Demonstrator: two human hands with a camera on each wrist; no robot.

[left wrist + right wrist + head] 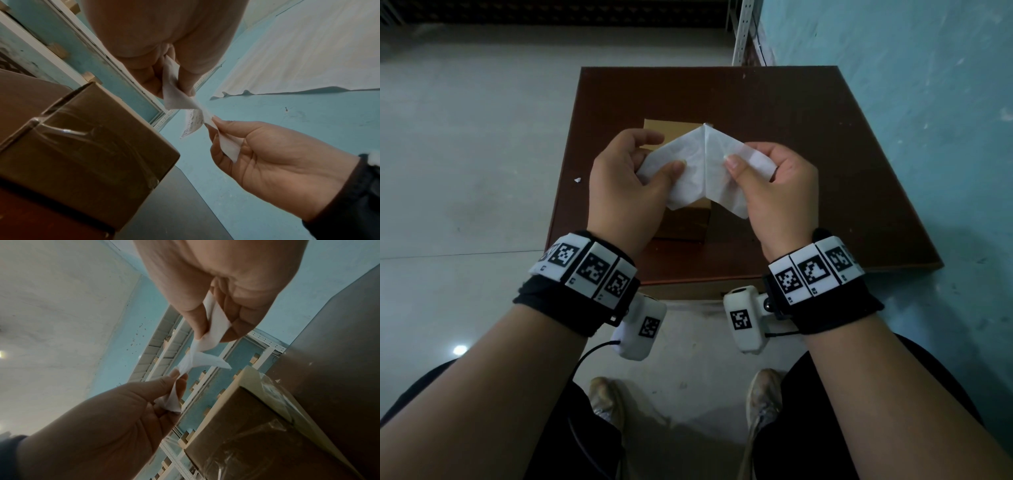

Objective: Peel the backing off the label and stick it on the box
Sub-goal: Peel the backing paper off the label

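A white label with its backing [698,161] is held up over a taped cardboard box [683,222] on the brown table. The two layers are spread apart in a V and still join along a ridge on the far side. My left hand [667,156] pinches the left layer between thumb and fingers. My right hand [739,157] pinches the right layer the same way. In the left wrist view a printed face [193,123] shows under the paper, near my right hand [213,125]. I cannot tell which layer is the backing. The box [257,434] stands below the hands, untouched.
The brown table [808,154] stands against a teal wall [928,102] on the right. A white metal rack [743,31] rises behind it. A small white scrap [577,179] lies on the grey floor to the left. My shoes [606,401] are near the table's front edge.
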